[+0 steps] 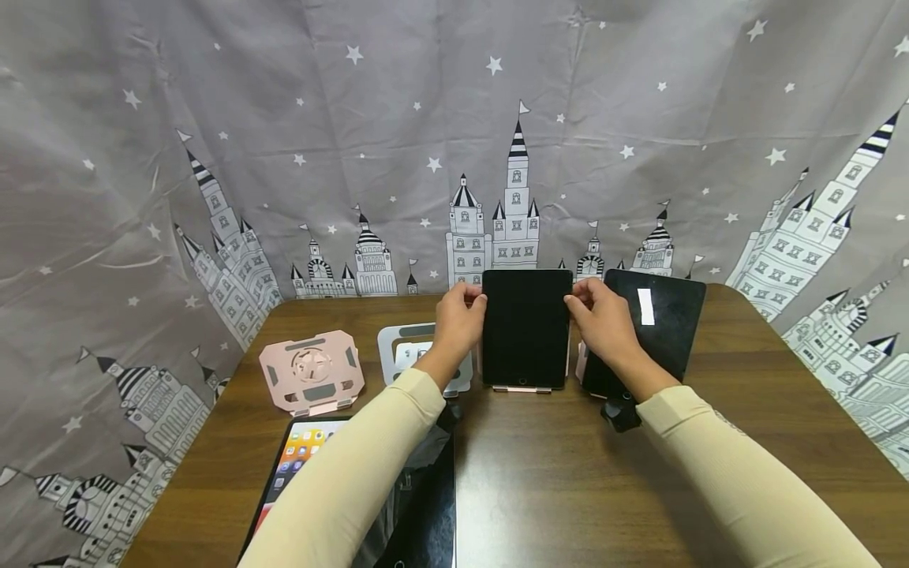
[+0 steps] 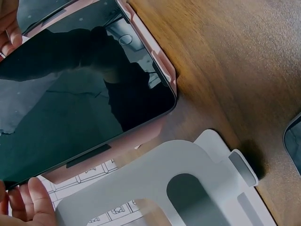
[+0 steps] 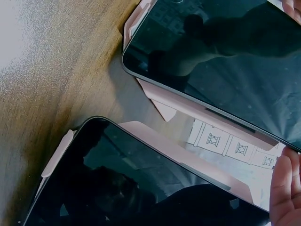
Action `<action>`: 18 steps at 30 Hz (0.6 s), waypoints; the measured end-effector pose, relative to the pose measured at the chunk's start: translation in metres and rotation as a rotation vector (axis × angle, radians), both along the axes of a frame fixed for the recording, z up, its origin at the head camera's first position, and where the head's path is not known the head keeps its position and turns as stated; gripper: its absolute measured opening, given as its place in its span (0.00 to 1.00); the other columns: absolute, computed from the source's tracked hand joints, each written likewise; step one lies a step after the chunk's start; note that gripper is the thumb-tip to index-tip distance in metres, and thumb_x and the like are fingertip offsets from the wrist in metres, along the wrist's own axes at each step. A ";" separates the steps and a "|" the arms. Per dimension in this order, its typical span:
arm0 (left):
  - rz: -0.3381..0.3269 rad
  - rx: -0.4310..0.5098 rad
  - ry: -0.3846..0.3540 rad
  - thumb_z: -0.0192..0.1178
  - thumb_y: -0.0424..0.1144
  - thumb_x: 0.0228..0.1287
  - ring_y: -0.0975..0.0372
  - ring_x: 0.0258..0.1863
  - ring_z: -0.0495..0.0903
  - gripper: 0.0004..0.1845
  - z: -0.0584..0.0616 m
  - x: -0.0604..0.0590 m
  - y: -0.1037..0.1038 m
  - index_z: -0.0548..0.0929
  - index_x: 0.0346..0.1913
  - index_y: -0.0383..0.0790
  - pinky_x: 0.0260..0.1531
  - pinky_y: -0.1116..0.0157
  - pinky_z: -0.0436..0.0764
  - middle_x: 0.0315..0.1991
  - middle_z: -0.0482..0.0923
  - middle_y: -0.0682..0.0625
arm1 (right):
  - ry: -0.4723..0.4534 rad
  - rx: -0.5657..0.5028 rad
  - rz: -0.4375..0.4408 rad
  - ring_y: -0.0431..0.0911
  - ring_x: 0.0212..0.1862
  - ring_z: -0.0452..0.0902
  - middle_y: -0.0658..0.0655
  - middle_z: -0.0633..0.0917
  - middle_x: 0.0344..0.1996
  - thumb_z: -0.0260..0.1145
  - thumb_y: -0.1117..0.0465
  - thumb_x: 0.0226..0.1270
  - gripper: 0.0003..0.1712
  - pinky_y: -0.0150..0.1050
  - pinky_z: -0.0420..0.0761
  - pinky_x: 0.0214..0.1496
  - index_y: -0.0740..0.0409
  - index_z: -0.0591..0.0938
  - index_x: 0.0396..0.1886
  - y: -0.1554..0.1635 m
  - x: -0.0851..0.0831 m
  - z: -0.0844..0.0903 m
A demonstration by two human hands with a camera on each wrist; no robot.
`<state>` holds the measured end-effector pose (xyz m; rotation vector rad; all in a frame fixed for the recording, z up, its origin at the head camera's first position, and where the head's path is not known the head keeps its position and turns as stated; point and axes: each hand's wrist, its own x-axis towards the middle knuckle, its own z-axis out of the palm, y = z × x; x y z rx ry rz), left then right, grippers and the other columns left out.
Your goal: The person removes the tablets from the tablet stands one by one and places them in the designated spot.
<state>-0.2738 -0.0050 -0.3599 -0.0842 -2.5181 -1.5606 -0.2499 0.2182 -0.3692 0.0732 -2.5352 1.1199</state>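
Nearest, at seven o'clock on the wooden table, a lit tablet lies flat, partly under the left sleeve, with a dark sheet just beside it. Farther out at ten o'clock an empty pink stand leans back, and a white stand sits just right of it, near the left wrist.

At the twelve o'clock middle of the table the dark tablet stands in a pink holder, its long axis upright, home button at the bottom edge, screen facing the person and tipped slightly back. The left hand grips its left edge near the top, fingers curled round the rim; the right hand grips the right edge at the same height, thumb on the front.

At one o'clock, just beside it, a second dark tablet leans on another pink stand, with a white strip on its face. Behind everything hangs a grey castle-and-star curtain.
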 end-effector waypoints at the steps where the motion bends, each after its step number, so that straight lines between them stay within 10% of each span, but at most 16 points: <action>1: 0.000 -0.001 0.000 0.58 0.36 0.72 0.56 0.44 0.79 0.07 0.000 0.000 0.000 0.81 0.45 0.36 0.47 0.60 0.79 0.43 0.82 0.44 | 0.005 0.000 0.001 0.52 0.35 0.79 0.62 0.83 0.36 0.59 0.61 0.75 0.10 0.45 0.77 0.39 0.65 0.77 0.47 0.000 0.000 0.000; 18: -0.043 0.017 0.079 0.59 0.35 0.71 0.56 0.39 0.79 0.05 0.014 0.013 -0.005 0.81 0.43 0.36 0.43 0.60 0.79 0.37 0.81 0.45 | 0.062 -0.003 0.000 0.53 0.33 0.79 0.62 0.83 0.35 0.59 0.61 0.76 0.11 0.45 0.78 0.37 0.65 0.76 0.48 0.000 0.010 0.011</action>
